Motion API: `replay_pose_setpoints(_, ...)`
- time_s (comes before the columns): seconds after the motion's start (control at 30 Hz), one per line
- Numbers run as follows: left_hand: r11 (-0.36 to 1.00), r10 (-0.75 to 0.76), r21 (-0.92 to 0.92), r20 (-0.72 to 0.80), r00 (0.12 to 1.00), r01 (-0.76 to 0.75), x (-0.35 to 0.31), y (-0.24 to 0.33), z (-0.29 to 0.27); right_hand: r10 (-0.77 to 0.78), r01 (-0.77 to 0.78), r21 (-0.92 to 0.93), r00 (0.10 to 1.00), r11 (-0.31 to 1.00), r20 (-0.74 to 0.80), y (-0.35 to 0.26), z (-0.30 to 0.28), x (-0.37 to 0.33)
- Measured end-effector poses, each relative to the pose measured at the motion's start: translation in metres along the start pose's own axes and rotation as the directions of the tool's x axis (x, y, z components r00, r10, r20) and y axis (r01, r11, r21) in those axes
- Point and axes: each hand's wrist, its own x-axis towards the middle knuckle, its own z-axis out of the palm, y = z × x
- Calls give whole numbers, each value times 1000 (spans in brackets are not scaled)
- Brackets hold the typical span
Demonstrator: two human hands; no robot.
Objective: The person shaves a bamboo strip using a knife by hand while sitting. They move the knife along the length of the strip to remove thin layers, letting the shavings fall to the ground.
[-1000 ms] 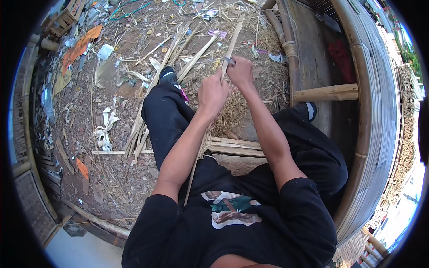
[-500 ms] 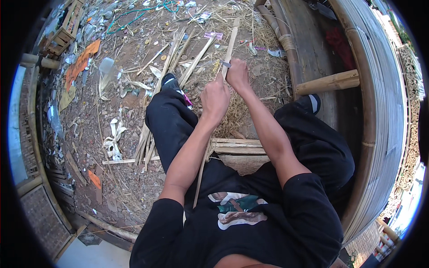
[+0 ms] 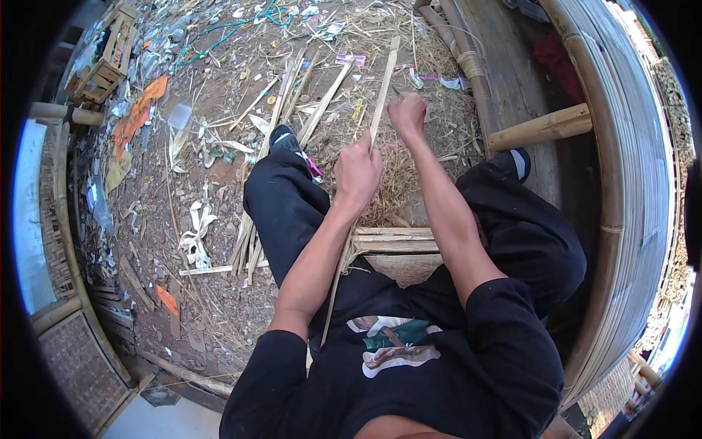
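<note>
A long, thin bamboo strip [image 3: 384, 89] slants away from me between my legs. My left hand [image 3: 357, 174] is closed around it, and its lower part runs back under my left forearm toward my lap. Just right of the strip, my right hand [image 3: 407, 117] is closed on a small knife [image 3: 396, 92]. Only a short bit of dark blade shows past the fist; the handle is hidden in it. Blade and strip look apart.
Split bamboo strips [image 3: 327, 101] lie by my left foot. Pale shavings [image 3: 387, 179] heap between my legs. A bamboo-framed bench [image 3: 539, 130] stands at my right, a wooden crate [image 3: 113, 55] at the far left. Orange scraps [image 3: 139, 110] and other litter cover the ground.
My right hand has moved right, taking the knife off the strip, where its blade lay across it. My left hand keeps its hold, nearly in place.
</note>
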Motion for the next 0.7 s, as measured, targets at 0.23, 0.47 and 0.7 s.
replay_pose_setpoints(0.23, 998, -1, 60, -24, 1000, 2, 11, -4, -6, -216, 201, 104, 962, 974, 168, -15, 9, -20)
replay_pose_setpoints(0.47, 993, -16, 113, -13, 1000, 17, 11, -3, -11, -392, 389, 60, 889, 919, 238, -31, 16, -19)
replay_pose_setpoints(0.7, 992, 9, 129, -14, 1000, -7, 10, -4, -12, -365, 361, 66, 891, 930, 271, -29, 18, -21)
